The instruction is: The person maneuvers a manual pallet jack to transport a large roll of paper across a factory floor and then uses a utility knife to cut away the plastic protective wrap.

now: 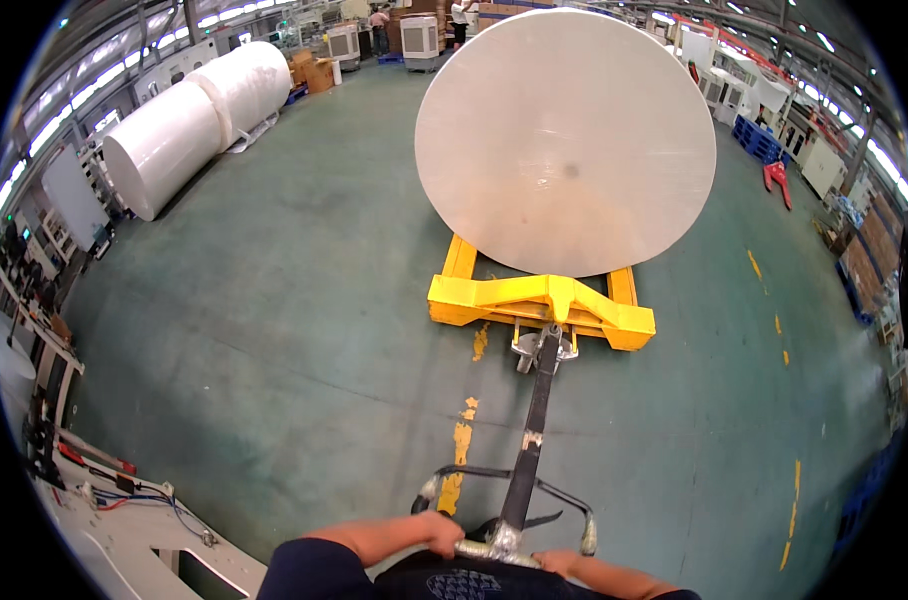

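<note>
My left hand [440, 534] is wrapped round the left part of a taped handlebar [502, 546] close to my body. On the right part of that bar, my right hand [556, 562] is closed too. A long dark tow bar [534, 440] runs forward from the handlebar to a yellow roll trolley [484, 293], with a small wheel unit [526, 348] under its front. Resting on the trolley is a huge white wrapped roll [564, 150], its round end facing me. A black looped frame [474, 471] with taped ends stands just ahead of my hands.
Two white rolls [164, 145] lie end to end at the far left. A pale machine frame [144, 540] with cables is near on the left. Blue pallets [759, 140] and a red pallet jack [776, 185] stand far right. Two people [379, 30] are in the background.
</note>
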### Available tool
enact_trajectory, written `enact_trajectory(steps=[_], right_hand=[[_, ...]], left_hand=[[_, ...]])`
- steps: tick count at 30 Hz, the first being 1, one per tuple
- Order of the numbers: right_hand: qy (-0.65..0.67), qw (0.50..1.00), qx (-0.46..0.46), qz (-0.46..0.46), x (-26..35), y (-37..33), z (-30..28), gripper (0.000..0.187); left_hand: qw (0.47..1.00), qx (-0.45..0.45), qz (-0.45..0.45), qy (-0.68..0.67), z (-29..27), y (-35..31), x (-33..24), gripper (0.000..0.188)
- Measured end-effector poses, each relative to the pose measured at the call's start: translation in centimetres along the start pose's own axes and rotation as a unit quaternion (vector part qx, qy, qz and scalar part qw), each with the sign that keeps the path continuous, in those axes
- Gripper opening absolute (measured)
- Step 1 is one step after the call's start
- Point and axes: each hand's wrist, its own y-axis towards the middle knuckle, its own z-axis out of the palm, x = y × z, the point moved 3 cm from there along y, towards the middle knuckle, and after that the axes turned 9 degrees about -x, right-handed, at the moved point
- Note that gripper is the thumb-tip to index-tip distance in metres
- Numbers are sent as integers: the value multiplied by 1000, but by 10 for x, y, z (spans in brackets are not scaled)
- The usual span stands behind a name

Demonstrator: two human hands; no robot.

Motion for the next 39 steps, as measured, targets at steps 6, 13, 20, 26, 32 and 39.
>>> enact_trajectory(steps=[6, 13, 20, 26, 32, 39], right_hand=[[-49, 972, -224, 39, 87, -108, -241, 50], [241, 847, -461, 113, 99, -154, -383, 42], [-6, 747, -598, 291, 116, -139, -338, 40], [110, 688, -610, 378, 164, -81, -328, 39], [36, 671, -613, 416, 254, -20, -334, 44], [40, 643, -596, 479, 267, 11, -313, 45]], left_hand=[[962, -262, -19, 82, -200, -87, -35, 49], [920, -386, -44, 54, -349, -108, -59, 47], [913, -402, 16, 67, -302, -128, -45, 41], [911, -374, 89, 147, -334, -149, 33, 45], [910, -366, 110, 160, -362, -174, 113, 45], [903, -365, 156, 167, -346, -183, 141, 45]])
